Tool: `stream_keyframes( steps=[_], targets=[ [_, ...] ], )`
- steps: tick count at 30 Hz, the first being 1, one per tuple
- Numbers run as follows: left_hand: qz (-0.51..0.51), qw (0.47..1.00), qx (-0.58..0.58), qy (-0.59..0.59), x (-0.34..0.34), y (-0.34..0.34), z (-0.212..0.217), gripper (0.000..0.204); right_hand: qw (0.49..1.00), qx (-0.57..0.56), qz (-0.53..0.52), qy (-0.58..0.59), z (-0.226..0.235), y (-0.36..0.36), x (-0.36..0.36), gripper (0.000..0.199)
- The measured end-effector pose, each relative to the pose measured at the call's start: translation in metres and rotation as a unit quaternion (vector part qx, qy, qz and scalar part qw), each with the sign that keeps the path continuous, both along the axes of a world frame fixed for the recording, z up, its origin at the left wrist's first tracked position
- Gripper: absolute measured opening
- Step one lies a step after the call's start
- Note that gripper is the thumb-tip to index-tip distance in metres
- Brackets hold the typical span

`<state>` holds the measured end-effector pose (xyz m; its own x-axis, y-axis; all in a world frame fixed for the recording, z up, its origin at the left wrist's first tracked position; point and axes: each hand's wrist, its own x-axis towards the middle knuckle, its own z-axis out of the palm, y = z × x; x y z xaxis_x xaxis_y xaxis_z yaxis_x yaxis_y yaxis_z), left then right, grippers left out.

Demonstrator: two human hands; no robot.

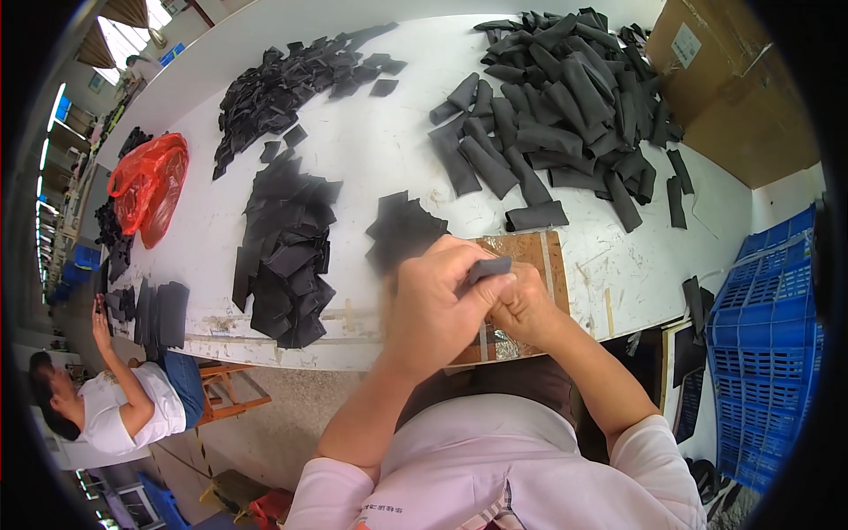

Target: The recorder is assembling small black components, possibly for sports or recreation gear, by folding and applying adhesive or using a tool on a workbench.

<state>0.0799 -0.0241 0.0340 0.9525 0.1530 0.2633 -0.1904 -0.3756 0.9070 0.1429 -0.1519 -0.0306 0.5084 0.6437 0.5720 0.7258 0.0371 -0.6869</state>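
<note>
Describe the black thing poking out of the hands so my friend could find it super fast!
On the big white table, find the brown board at the near edge. Above it, the left hand meets the right hand, and a small dark piece pokes out there. Unlike the dark flat pieces heaped to the left, it's held up.

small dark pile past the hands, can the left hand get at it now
Probably yes: the small dark pile lies just beyond the left hand with nothing seen between them, though that hand grips a dark piece against the right hand.
</note>
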Motion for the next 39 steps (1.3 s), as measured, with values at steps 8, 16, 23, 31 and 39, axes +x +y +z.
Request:
stream_keyframes(
  steps=[8,16,23,31,39],
  targets=[
    [-0.006,0.964,-0.250,-0.093,-0.009,-0.003,-0.005,0.014,0.996,-0.072,-0.030,-0.035,0.014,-0.001,0.000,0.016],
    [-0.050,0.969,-0.215,-0.113,-0.011,0.009,-0.009,0.012,0.992,-0.101,-0.056,-0.059,0.013,0.002,-0.003,0.016],
    [-0.023,0.951,-0.257,-0.170,-0.009,-0.001,-0.010,0.010,0.984,-0.160,-0.061,-0.053,0.027,0.000,-0.003,0.019],
    [0.037,0.857,-0.496,-0.135,-0.016,0.008,-0.008,0.016,0.980,-0.193,-0.037,-0.035,0.042,0.003,-0.001,0.023],
    [0.066,0.888,-0.430,-0.147,-0.015,0.008,-0.014,0.015,0.985,-0.168,-0.046,-0.007,0.035,0.002,-0.012,0.025]
  ],
)
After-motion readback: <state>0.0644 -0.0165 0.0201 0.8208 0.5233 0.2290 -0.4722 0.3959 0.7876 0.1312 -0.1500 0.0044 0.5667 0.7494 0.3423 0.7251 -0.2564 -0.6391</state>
